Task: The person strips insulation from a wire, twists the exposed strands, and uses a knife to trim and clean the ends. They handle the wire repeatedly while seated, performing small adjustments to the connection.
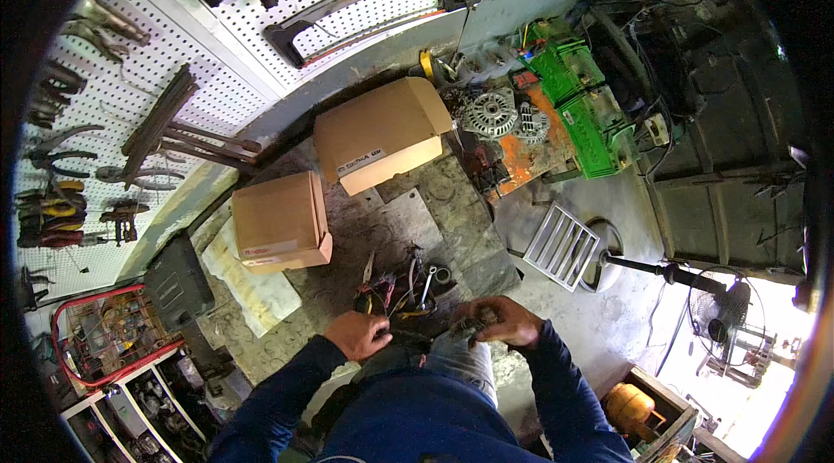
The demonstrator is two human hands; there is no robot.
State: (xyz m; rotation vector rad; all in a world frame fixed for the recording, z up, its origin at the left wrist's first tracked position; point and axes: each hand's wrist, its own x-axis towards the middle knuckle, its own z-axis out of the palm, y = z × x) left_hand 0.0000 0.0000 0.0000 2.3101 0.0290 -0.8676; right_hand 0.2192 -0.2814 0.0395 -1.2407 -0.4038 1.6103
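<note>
My right hand (514, 322) is closed around a small, dark, greasy-looking part (483, 319) at the bench's near edge; its exact kind is unclear. To its left, my left hand (357, 335) has curled fingers, and whatever may be inside them is hidden. Just beyond both hands lies a cluster of hand tools. Among them are a combination wrench (427, 286), pliers with dark and yellow handles (368, 276) and others that overlap too much to separate.
Two cardboard boxes (282, 218) (382, 128) stand on the workbench (347, 289). Farther right are alternator housings (491, 115) and green trays (595, 142). A metal-slatted stool (563, 246) stands right of the bench. Tools hang on the pegboard (217, 37); a red-rimmed basket (113, 333) is at left.
</note>
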